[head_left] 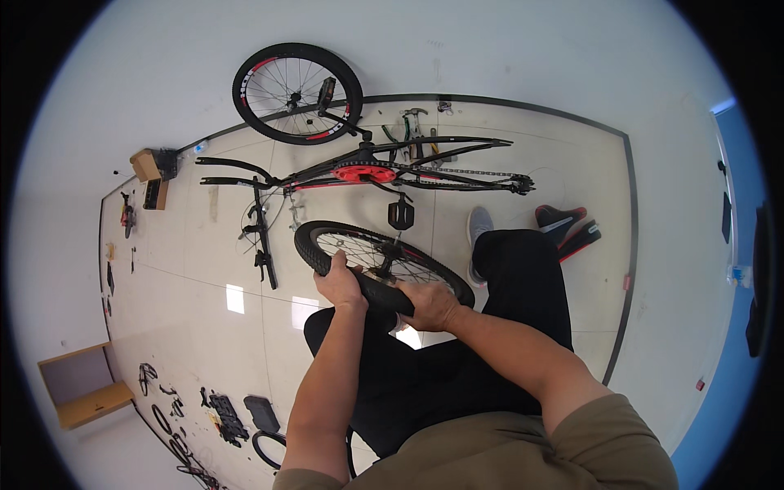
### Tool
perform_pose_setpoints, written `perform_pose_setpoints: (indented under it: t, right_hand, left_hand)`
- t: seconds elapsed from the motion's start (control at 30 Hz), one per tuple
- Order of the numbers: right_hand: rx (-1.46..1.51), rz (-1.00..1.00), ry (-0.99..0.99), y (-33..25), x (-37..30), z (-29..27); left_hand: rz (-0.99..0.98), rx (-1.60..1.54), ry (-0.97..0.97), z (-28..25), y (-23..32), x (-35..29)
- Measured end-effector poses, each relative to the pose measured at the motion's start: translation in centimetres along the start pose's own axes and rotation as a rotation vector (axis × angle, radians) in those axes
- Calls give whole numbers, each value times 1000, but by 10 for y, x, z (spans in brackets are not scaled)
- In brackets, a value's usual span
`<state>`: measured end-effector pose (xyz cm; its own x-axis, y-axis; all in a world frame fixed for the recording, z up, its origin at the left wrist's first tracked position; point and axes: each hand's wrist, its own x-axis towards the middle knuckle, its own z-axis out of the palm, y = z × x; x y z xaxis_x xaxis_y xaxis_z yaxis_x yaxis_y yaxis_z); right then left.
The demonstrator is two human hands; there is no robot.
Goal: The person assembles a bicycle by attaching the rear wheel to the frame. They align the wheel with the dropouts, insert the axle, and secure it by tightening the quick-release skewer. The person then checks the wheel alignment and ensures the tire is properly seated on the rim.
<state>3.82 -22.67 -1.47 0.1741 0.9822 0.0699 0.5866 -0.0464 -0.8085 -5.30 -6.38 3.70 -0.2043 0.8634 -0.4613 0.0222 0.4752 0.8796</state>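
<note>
Your left hand [341, 283] and right hand [431, 305] clamp fingers on the wheel [382, 295] beside the bike frame [319, 174], whose near pedal [400, 215] it could strike if tipped forward.

The left forearm [331, 388] is extended nearly straight toward 12 o'clock, and the left hand [339, 286] is held a little toward 8 o'clock from the centre of view. Its thumb [338, 260] is pointed toward 12 o'clock; most of its fingers are hidden. The right forearm [518, 355] is directed toward 10 o'clock, and the right hand [433, 305] is placed near 5 o'clock, with its back turned upward and its fingers curled. Both hands are closed in a grip, close together but apart.
</note>
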Motion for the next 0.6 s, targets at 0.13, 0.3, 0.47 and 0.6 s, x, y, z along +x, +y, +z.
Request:
perform_pose_setpoints:
  t: [0.13, 0.3, 0.47, 0.6]
  right_hand:
    - [-31, 27, -22, -1, 0, -1]
    - [-12, -9, 20, 2, -1, 7]
    - [27, -27, 20, -11, -3, 0]
    - [65, -38, 107, -16, 0, -2]
  left_hand:
    - [-1, 22, -4, 0, -1, 1]
    - [32, -7, 2, -4, -4, 7]
    - [-90, -119, -149, -11, 1, -17]
    - [-294, -109, -234, -10, 10, -24]
